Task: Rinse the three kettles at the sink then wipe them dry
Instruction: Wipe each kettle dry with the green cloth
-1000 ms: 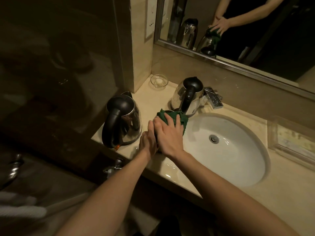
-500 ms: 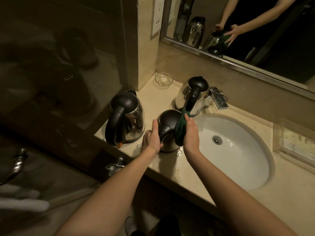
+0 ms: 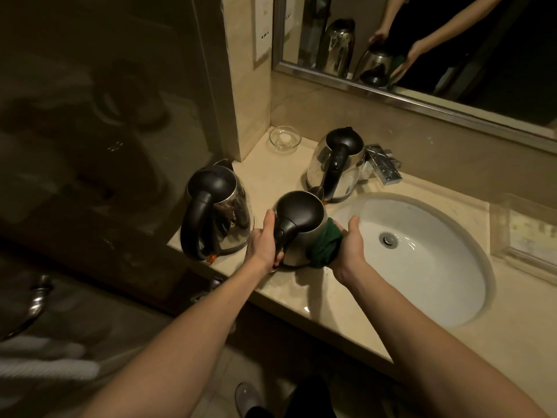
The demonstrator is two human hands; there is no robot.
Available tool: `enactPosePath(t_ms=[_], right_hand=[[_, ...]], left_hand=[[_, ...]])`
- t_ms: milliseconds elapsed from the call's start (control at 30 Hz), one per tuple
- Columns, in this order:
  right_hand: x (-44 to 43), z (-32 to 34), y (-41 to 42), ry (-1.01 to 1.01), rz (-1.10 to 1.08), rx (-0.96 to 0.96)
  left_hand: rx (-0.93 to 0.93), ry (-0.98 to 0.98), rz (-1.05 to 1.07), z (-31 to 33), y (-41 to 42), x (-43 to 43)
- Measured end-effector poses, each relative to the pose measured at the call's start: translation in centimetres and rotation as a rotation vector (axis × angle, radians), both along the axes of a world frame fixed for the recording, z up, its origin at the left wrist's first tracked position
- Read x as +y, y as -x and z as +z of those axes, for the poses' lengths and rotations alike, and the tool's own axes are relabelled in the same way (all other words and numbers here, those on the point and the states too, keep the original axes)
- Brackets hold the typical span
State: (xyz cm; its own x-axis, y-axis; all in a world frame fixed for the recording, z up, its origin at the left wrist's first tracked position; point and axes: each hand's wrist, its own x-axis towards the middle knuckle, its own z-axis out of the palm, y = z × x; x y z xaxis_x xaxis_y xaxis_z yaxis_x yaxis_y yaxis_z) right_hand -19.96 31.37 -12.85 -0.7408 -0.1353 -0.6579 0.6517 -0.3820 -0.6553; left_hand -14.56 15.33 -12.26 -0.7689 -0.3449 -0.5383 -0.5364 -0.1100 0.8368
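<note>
My left grip (image 3: pixel 263 242) is closed round the handle side of the middle kettle (image 3: pixel 301 215). This kettle stands near the front edge of the surface (image 3: pixel 316 300), just beside the sink (image 3: pixel 437 282). My right grip (image 3: pixel 351 245) holds the green cloth (image 3: pixel 325 248), bunched, and presses it on the right flank of the kettle.

The surface under the kettle shines, so I think it is wet. If the cloth pushes harder than my left side resists, the kettle could slide toward the left kettle (image 3: pixel 217 206), which stands near, or turn toward the front edge and fall. The back kettle (image 3: pixel 337 164) is very close behind, and I cannot tell if they touch, so a wide stroke may knock it. Also, a bunched cloth dries only a narrow strip and may leave drops on the steel.
</note>
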Motion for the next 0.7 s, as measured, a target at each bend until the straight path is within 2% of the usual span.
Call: enactPosePath(t_ms=[167, 367, 500, 700], right_hand=[[0.0, 0.8, 1.6, -0.019, 0.058, 0.082], [0.0, 0.9, 2.2, -0.142, 0.092, 0.141], [0.5, 0.3, 2.5, -0.144, 0.112, 0.074], [1.8, -1.3, 2.4, -0.045, 0.156, -0.064]], left_hand=[[0.049, 0.274, 0.075, 0.3, -0.6, 1.4], [-0.002, 0.463, 0.195, 1.9, 0.8, 3.1], [-0.05, 0.566, 0.243, 1.2, 1.6, 3.3], [0.053, 0.599, 0.282, 0.9, 1.5, 3.4]])
